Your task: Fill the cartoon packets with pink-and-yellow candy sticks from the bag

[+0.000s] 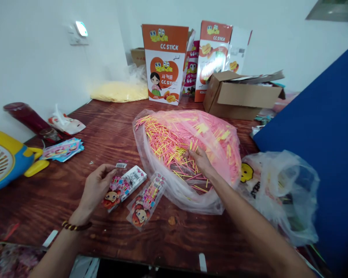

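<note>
My left hand [97,184] pinches the upper part of a small clear printed packet [112,197] with a cartoon face. Right beside it lies a stack of similar packets [135,177], and a further packet [146,202] rests on the table with coloured sticks showing inside. My right hand [201,159] reaches into a large clear plastic bag [176,193] full of thin pink and yellow sticks [162,141]. Its fingers are closed, with a few short sticks [193,145] poking up from them. The fingertips are partly hidden among the sticks.
Printed cartons [165,61] and an opened brown box [246,94] stand at the back. A yellow and blue fan [5,162], a dark bottle [27,117] and blue packets [63,150] are on the left. A crumpled plastic bag [290,193] lies right, beside a blue panel [316,135].
</note>
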Demonstrator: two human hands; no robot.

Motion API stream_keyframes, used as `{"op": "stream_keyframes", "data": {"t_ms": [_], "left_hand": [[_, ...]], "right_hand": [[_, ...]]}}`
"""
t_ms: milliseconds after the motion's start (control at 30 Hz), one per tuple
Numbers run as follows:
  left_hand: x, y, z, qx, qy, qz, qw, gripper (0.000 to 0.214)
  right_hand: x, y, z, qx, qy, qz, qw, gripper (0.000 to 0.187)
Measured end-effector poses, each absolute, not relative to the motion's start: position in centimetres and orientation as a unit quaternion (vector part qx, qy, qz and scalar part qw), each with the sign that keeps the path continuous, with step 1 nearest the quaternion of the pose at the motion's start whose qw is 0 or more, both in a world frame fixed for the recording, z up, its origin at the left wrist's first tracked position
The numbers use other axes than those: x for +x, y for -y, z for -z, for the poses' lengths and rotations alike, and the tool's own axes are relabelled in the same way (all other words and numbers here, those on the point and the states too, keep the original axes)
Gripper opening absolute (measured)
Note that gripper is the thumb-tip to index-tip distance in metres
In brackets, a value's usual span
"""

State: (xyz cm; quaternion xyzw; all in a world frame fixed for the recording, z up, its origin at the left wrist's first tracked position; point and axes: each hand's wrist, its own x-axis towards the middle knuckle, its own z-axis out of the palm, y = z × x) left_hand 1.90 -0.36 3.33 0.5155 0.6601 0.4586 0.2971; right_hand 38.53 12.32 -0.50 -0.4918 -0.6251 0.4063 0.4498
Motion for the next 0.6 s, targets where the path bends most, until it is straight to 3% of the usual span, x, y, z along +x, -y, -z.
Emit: {"op": "stream_keyframes", "data": {"t_ms": [200, 400, 533, 600], "left_hand": [[3.7, 1.2, -4.8, 0.473, -0.628, -0.508, 0.352, 0.044], [4.8, 1.7, -5.6, 0.461, -0.623, -0.517, 0.363, 0.041], [5.1, 1.9, -5.9, 0.450, -0.620, -0.514, 0.385, 0.040], [5.3, 2.0, -5.8, 0.450, -0.619, -0.510, 0.392, 0.039]], "right_hand": [[37.3, -8.5, 3.0, -0.537, 0.630, -0.405, 0.387, 0.025], [38.1, -10.1, 0.9, -0.531, 0.633, -0.388, 0.409, 0.027], [38.9, -11.0, -0.6, -0.617, 0.740, -0.217, 0.157, 0.023], [38.8, -11.0, -0.9, -0.611, 0.770, -0.173, 0.072, 0.021]]}}
